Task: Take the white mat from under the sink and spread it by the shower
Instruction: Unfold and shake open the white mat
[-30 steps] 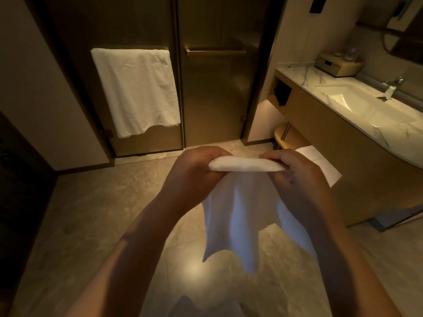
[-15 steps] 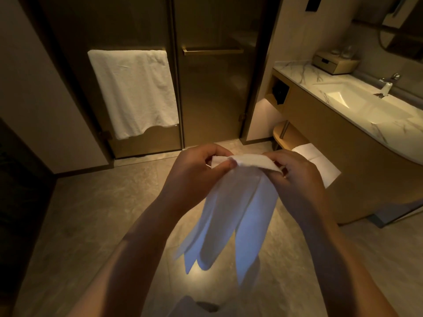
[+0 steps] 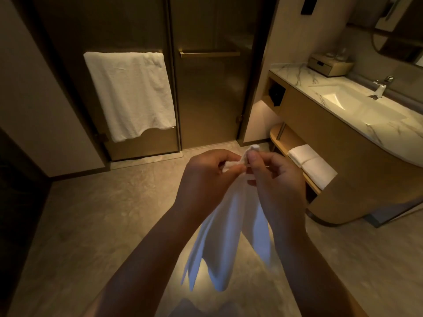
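Left hand point(image 3: 206, 177) and right hand point(image 3: 272, 179) closed on top edge of white mat point(image 3: 226, 236), pinched close together; mat hung bunched above floor point(image 3: 114, 213). Corners best found, hands drawn apart before lowering by shower door point(image 3: 206, 99).

Hotel-style bathroom: glass shower doors point(image 3: 206, 88) with a hung towel point(image 3: 130, 94), marble tabletop point(image 3: 297, 72) with inset sink point(image 3: 338, 99), faucet point(image 3: 382, 85), and folded towels point(image 3: 311, 165) shelved beneath.
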The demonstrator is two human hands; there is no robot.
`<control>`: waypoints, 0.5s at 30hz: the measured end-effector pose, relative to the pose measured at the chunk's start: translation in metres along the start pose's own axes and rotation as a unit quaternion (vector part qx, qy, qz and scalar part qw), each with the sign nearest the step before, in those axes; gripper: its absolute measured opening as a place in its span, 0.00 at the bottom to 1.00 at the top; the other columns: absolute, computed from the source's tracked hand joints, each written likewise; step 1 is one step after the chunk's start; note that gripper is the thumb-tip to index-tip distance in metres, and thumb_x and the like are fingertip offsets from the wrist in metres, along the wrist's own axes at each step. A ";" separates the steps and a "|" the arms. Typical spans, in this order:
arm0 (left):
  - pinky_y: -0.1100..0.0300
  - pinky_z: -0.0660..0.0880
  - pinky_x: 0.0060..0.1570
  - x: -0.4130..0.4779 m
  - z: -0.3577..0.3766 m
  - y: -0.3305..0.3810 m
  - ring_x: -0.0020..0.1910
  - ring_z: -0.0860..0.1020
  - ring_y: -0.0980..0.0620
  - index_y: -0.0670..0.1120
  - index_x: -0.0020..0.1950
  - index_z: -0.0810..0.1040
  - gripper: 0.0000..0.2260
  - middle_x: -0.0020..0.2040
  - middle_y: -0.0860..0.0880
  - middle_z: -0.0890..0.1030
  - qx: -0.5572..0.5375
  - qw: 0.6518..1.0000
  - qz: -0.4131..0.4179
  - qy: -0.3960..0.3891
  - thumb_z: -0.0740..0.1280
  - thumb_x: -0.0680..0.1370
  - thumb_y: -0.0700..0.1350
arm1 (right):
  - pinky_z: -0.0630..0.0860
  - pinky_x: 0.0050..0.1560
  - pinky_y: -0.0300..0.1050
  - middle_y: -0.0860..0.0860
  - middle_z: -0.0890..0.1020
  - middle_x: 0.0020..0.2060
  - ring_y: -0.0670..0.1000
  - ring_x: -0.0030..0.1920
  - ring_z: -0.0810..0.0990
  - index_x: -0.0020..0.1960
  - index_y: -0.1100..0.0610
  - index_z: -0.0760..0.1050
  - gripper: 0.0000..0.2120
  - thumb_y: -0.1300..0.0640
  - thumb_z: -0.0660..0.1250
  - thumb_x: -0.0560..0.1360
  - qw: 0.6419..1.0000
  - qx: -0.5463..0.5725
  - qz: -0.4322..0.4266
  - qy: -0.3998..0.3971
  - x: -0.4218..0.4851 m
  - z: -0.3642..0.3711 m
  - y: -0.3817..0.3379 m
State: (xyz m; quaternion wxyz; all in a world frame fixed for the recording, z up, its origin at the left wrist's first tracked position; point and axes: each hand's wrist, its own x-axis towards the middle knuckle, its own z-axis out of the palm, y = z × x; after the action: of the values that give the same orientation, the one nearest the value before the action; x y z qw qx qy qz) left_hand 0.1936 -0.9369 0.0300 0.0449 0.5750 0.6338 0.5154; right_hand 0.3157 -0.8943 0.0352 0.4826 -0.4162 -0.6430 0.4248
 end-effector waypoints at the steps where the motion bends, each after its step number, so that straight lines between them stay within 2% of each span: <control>1: 0.73 0.67 0.36 0.000 0.001 0.001 0.34 0.74 0.65 0.46 0.47 0.83 0.05 0.34 0.61 0.77 0.009 1.000 0.009 0.001 0.72 0.72 0.45 | 0.81 0.46 0.53 0.44 0.83 0.39 0.45 0.44 0.82 0.44 0.46 0.81 0.10 0.42 0.66 0.72 1.000 0.007 0.014 -0.001 0.001 0.000 -0.001; 5: 0.63 0.72 0.36 0.001 0.005 0.002 0.35 0.76 0.58 0.47 0.46 0.84 0.04 0.37 0.52 0.82 0.006 0.999 0.017 -0.029 0.72 0.72 0.44 | 0.81 0.45 0.53 0.47 0.84 0.36 0.47 0.41 0.83 0.41 0.49 0.81 0.16 0.37 0.67 0.68 0.998 0.012 0.061 -0.020 0.012 -0.001 -0.001; 7: 0.61 0.74 0.38 0.000 0.008 0.002 0.37 0.78 0.57 0.48 0.48 0.84 0.05 0.38 0.52 0.83 -0.016 0.999 0.010 -0.049 0.72 0.73 0.45 | 0.81 0.42 0.48 0.49 0.83 0.34 0.47 0.40 0.82 0.40 0.51 0.81 0.14 0.41 0.66 0.71 0.997 -0.003 0.067 -0.026 0.017 -0.002 0.003; 11: 0.67 0.75 0.44 0.001 0.012 -0.005 0.42 0.79 0.61 0.49 0.52 0.83 0.09 0.43 0.55 0.84 -0.042 0.994 -0.041 -0.093 0.72 0.73 0.46 | 0.79 0.35 0.37 0.48 0.82 0.35 0.46 0.39 0.82 0.40 0.48 0.78 0.08 0.51 0.63 0.76 0.996 -0.025 0.078 -0.019 0.027 -0.003 0.016; 13: 0.73 0.73 0.45 0.003 0.010 -0.014 0.43 0.78 0.65 0.50 0.52 0.83 0.09 0.40 0.61 0.81 -0.039 0.990 -0.071 -0.112 0.71 0.73 0.46 | 0.78 0.36 0.38 0.50 0.82 0.38 0.48 0.40 0.82 0.41 0.47 0.77 0.08 0.53 0.62 0.77 0.996 -0.029 0.076 -0.022 0.031 -0.006 0.022; 15: 0.74 0.73 0.43 0.006 0.006 -0.024 0.42 0.79 0.66 0.51 0.49 0.84 0.07 0.38 0.64 0.79 -0.032 0.991 -0.091 -0.097 0.72 0.72 0.46 | 0.78 0.37 0.42 0.53 0.81 0.39 0.50 0.41 0.80 0.42 0.48 0.77 0.08 0.53 0.62 0.77 0.997 -0.055 0.061 -0.014 0.035 -0.011 0.030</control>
State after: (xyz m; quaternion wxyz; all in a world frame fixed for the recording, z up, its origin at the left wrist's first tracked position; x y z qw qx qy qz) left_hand 0.1790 -0.9239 0.0134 0.1713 0.5606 0.6596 0.4705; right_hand 0.3241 -0.8511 0.0180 0.4229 -0.4745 -0.6457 0.4231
